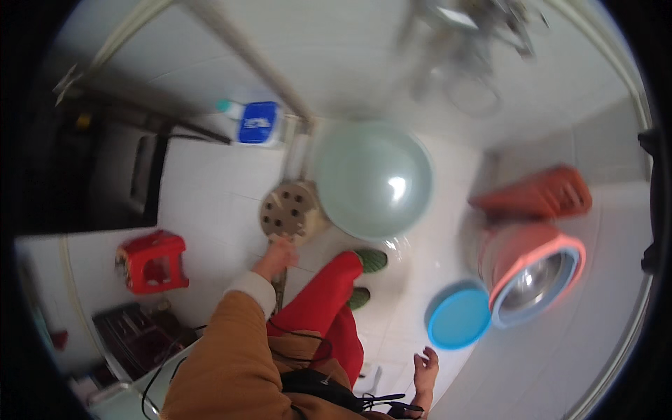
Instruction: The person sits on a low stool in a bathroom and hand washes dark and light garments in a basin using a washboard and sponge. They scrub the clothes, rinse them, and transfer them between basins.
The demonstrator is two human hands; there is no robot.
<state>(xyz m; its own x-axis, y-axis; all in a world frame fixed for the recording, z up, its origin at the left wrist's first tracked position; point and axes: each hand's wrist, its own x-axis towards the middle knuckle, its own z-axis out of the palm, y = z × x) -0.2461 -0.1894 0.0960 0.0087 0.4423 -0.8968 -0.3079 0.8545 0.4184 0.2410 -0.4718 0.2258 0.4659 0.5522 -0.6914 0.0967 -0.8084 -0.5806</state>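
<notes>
My left hand (281, 257) is at the near edge of a round beige stool (275, 211) whose seat is pierced by several holes. Its fingers close on the rim, though blur softens the detail. Touching or nearly touching the stool on its right is a large pale green basin (367, 178), with a bright reflection inside. My right hand (426, 367) hangs low on the right, fingers bent and apart, holding nothing visible. Nearest to it lies a round blue basin or lid (459, 319) by the wall.
Stacked basins, pink outside (567, 249), and an orange-red plastic item (546, 194) stand along the right wall. At left are a red plastic stool (155, 265) and a dark cabinet-like unit (105, 178). A blue-labelled container (257, 123) sits near a pipe (247, 52). Blurred metal fixtures (472, 37) hang above.
</notes>
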